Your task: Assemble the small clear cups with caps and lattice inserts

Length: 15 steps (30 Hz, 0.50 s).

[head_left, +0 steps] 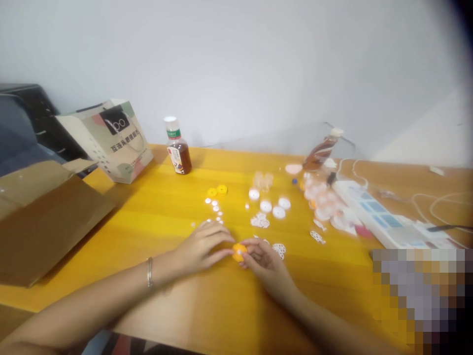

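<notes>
Right hand (271,271): pinches the orange disc (240,251) between thumb and fingers, toward the desk's front edge.
Left hand (207,246): fingertips at the disc's left rim; whether they grip, I cannot tell.
Orange disc: round, pale centre.
Cardboard box (62,217): left edge, contents hidden.
Desk (177,310): yellow-brown, white discs (279,212) mid-surface.
Paper bag (121,145): back left corner, contents hidden.
White-capped bottle (181,159): back edge, brown liquid inside.
Wall (236,74): pale grey.
</notes>
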### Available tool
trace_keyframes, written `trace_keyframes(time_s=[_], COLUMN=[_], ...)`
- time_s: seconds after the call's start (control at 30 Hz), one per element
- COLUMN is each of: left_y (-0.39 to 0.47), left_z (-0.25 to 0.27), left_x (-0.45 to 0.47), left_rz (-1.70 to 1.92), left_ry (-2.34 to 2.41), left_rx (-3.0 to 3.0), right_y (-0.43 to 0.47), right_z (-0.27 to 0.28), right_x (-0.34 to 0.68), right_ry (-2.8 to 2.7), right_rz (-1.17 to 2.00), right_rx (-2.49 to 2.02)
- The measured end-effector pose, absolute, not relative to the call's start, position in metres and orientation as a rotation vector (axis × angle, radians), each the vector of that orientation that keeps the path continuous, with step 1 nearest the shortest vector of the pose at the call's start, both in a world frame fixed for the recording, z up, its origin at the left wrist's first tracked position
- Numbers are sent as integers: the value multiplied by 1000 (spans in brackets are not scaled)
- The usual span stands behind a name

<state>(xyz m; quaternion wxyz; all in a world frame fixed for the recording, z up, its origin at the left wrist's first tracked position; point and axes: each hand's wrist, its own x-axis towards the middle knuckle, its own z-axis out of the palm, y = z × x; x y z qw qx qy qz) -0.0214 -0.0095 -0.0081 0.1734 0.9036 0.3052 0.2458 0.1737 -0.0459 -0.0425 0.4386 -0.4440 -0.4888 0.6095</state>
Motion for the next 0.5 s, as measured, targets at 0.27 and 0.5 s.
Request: trace_keyframes(time_s=[0.27,0.5], left_y=[38,44], left_z=[-9,-11], left_x=[-94,-96], left_rz=[372,295], left_ry=[1184,1165], left_rx=[2466,2434], right_y=[-45,-43], right_z=[-42,-45], right_x=[173,174], right_ry=[-1211,-1227], right_rz=[1501,1520], right_rx=[-1149,-1150])
